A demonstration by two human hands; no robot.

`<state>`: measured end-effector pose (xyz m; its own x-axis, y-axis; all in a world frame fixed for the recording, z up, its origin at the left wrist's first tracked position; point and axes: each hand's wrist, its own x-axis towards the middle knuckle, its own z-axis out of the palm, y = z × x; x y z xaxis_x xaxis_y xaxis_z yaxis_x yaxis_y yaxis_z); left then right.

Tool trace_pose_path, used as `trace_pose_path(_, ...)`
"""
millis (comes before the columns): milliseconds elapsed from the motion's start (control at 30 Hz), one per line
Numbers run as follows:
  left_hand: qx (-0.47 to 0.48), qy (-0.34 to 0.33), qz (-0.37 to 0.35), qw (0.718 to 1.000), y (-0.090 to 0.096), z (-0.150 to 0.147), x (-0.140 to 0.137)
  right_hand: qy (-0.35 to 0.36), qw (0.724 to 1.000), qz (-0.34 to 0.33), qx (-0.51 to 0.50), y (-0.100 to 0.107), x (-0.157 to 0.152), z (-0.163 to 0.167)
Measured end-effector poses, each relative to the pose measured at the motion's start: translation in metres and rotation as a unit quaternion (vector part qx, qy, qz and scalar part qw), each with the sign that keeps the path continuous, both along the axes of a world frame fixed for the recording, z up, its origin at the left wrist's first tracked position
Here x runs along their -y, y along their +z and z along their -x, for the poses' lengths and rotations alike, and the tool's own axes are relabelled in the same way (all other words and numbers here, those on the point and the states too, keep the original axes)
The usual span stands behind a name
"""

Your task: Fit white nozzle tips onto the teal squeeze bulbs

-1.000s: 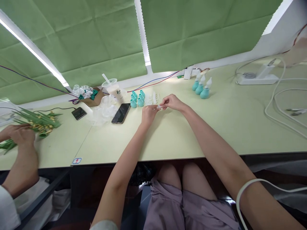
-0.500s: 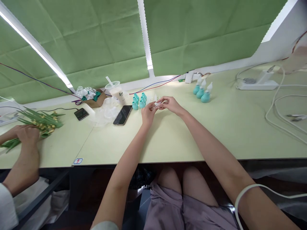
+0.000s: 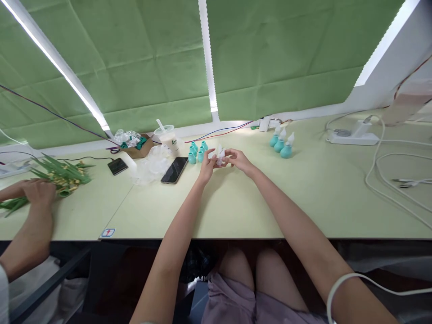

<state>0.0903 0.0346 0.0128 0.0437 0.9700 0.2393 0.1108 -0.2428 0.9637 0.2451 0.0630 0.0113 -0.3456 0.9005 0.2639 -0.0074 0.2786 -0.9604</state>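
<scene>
My left hand (image 3: 207, 168) and my right hand (image 3: 238, 161) meet above the table, fingertips pinched on a small white translucent piece (image 3: 220, 157). Fingers hide part of it, so its exact kind cannot be made out. Just left of my left hand stand several small teal vase-shaped pots (image 3: 192, 158) with open necks. Farther right, apart from my right hand, three teal pots (image 3: 286, 151) stand in a slanting row, each topped by a white flame-shaped bulb (image 3: 290, 138).
A black phone (image 3: 174, 170), crumpled clear plastic bag (image 3: 150, 166), drink cup (image 3: 168, 138) and cardboard box (image 3: 140, 150) lie to the left. A co-worker's hand (image 3: 39, 191) rests by green stems (image 3: 64, 175). On the right are a power strip (image 3: 353, 137) and white cables (image 3: 374, 168).
The camera view has tilted slightly, so the table sits lower in the picture. My hands have come a little apart, showing more of the white piece between the fingertips.
</scene>
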Motion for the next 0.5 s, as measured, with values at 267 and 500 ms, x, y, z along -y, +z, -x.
trace_pose_path(267, -0.032, -0.039, 0.017, 0.999, -0.001, 0.006, -0.002, -0.029, 0.999, -0.018, 0.025, -0.009, -0.008, -0.004)
trace_pose_path(500, 0.174, 0.081, -0.027, 0.981, -0.004, 0.036, -0.016, -0.198, 0.922, -0.200, 0.267, -0.024, -0.003, 0.002)
